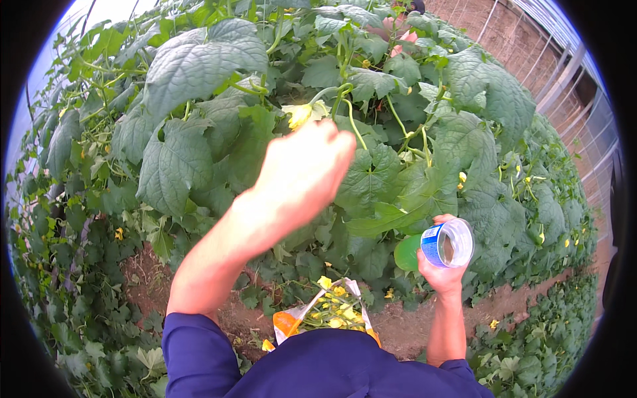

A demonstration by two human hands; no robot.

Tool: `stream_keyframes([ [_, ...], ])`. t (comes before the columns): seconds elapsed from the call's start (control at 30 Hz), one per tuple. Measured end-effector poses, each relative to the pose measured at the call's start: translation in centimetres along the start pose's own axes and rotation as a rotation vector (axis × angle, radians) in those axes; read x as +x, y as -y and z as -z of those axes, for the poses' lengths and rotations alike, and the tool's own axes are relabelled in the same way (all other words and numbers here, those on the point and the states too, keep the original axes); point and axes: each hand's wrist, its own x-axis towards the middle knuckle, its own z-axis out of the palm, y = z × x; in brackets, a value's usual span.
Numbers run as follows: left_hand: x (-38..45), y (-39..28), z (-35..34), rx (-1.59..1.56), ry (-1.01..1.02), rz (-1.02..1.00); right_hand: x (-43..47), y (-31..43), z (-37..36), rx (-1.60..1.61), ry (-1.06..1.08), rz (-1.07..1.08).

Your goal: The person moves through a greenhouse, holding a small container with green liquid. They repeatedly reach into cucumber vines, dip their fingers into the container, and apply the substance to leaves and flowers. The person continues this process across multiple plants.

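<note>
My left hand (308, 169) is raised among the vines with its fingers curled, right at a yellow flower (300, 115) on a bent green stem. Its fingertips are overexposed and partly hidden, so whether they grip the flower is unclear. My right hand (443, 273), lower and to the right, is wrapped around a plastic container (432, 245). That container has a clear open rim, a blue label and a green lower part, and it tilts so its mouth faces me. Below, close to my body, an open white and orange bag (286, 321) holds many picked yellow flowers (336, 313).
Dense broad-leaved vines (199, 69) rise in front and on both sides, with several more yellow blossoms (463, 177). Bare soil (398, 323) runs along their foot. Another person (393, 30) is partly hidden behind leaves. A metal greenhouse frame (562, 79) stands at the right.
</note>
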Motion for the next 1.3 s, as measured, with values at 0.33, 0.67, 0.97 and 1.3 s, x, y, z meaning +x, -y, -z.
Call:
stream_keyframes([
  [0.33,10.4,9.0,-5.1,0.092,0.239,0.156,0.1,0.9,0.1,-0.022,-0.037,0.082],
  [0.67,9.9,6.4,-6.9,-0.179,0.260,0.245,-2.8,-1.8,2.5,-0.053,-0.139,-0.162],
  [0.97,10.2,9.3,-6.7,-0.223,0.221,0.276,-1.5,-0.3,1.6,-0.068,-0.039,-0.096],
  [1.3,9.4,10.8,-7.2,-0.037,0.271,0.369,0.2,-0.6,0.1,0.022,0.023,0.028],
])
